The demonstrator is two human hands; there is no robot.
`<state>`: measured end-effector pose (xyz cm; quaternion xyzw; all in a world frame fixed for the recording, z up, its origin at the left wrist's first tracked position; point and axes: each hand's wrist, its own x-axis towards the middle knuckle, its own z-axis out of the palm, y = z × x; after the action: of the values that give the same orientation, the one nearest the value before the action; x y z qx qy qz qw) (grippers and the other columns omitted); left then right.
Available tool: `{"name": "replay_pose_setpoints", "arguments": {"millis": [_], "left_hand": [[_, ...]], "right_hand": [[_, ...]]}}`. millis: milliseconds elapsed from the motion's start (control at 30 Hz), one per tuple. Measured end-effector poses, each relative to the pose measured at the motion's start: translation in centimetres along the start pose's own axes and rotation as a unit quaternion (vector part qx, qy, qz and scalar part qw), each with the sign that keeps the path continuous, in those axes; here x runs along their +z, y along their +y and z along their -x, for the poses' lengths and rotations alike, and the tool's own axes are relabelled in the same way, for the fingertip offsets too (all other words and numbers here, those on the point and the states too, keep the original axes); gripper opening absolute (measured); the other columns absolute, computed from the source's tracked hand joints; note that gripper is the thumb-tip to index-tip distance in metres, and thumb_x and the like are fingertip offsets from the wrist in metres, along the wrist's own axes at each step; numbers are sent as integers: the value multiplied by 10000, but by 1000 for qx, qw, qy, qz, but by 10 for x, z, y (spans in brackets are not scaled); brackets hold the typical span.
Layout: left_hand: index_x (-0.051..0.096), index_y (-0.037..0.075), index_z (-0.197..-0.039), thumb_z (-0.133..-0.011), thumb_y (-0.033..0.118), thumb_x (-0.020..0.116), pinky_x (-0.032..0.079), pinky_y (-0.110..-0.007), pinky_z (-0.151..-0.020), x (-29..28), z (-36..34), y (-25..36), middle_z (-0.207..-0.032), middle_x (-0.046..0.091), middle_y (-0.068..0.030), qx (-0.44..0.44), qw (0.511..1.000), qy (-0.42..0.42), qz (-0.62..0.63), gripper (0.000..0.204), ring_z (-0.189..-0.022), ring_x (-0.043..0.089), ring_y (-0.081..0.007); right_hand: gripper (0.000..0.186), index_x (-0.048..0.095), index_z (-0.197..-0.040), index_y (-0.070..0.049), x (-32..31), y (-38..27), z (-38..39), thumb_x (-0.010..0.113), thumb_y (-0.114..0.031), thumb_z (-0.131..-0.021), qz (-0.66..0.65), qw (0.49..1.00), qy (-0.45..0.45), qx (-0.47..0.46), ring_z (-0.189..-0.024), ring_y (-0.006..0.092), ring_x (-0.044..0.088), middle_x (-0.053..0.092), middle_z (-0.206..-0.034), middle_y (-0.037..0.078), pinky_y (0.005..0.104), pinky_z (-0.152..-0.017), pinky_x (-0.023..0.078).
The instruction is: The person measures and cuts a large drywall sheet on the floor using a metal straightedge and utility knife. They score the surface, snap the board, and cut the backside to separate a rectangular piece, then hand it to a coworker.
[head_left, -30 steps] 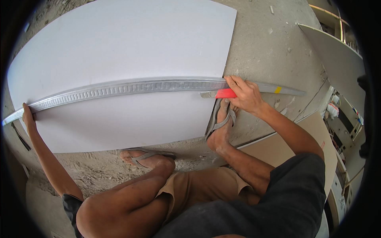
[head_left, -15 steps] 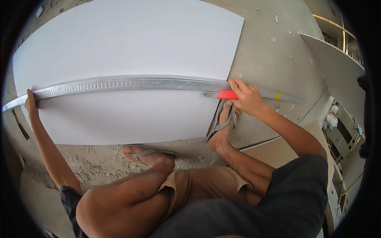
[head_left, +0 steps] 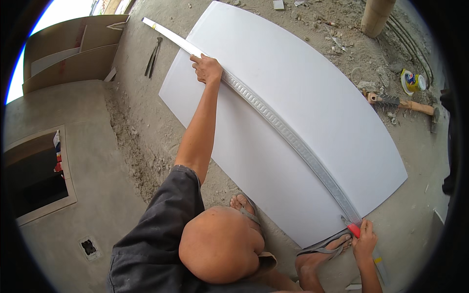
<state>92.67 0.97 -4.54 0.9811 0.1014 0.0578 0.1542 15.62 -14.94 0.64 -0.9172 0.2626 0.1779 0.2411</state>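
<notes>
A long silver metal channel [head_left: 273, 122] lies diagonally across a large white board [head_left: 332, 112] on the ground. My left hand [head_left: 207, 68] grips the channel near the board's upper-left end, fingers curled over it. At the lower right, my right hand [head_left: 364, 239] holds a red utility knife [head_left: 353, 229] against the channel at the board's near edge, its blade resting by the channel. My sandalled foot [head_left: 332, 246] is beside that corner, just under the board's edge.
Long pincers [head_left: 153, 57] lie left of the board on the dusty concrete. At the right are a hammer [head_left: 415, 106], a yellow tub [head_left: 413, 80], an upright cylindrical post [head_left: 376, 14] and rubble. Brown panels [head_left: 68, 68] lean at upper left, above a wall opening [head_left: 36, 178].
My view has swung left along the channel, which now runs diagonally; the wall, panels and pincers show clearly. Both hands still grip as before, the knife still at the board's edge.
</notes>
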Motion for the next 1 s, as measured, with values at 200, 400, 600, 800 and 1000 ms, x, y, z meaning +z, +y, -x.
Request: {"name": "replay_pose_setpoints", "arguments": {"millis": [200,400,600,800,1000], "left_hand": [[420,62,-1438,-1123,338,416,506,-573,-1002,2,4,0,-1369,547,-271,7,999,37,22,419,-1268,572,-429],[527,4,-1198,-1078,227,548,500,-533,-964,16,0,-13,-1245,472,-208,108,983,146,-21,254,-1184,475,-344],[700,-72,-1038,-1031,370,659,581,-525,-901,4,-13,-26,-1170,618,-271,249,963,100,-21,444,-1097,644,-412],[410,-160,-1549,-760,871,725,408,-538,-1209,-41,-2,-44,-1550,472,-375,344,906,-178,-169,1336,-1462,479,-489],[469,-263,-1206,-748,795,827,546,-482,-994,-46,3,-23,-1182,522,-490,368,850,-338,-168,1207,-1176,637,-491]], "right_hand": [[778,572,-1417,65,-3,4,2,811,-85,-692,42,999,-31,-3,-826,401,700,623,-1299,196,480,-695,546],[745,575,-1409,54,-11,-2,-4,818,-85,-719,24,999,-46,2,-842,403,703,623,-1294,186,494,-716,556],[730,571,-1454,-8,-22,-10,-8,810,-207,-793,58,994,-89,28,-840,366,727,632,-1328,158,454,-719,595],[724,580,-1450,-46,-26,-13,-10,830,-269,-808,80,991,-98,33,-772,348,730,644,-1322,130,434,-676,596],[686,624,-1366,41,-31,-17,-14,824,-189,-751,78,996,-46,-6,-678,275,698,620,-1158,114,374,-634,563]]}}
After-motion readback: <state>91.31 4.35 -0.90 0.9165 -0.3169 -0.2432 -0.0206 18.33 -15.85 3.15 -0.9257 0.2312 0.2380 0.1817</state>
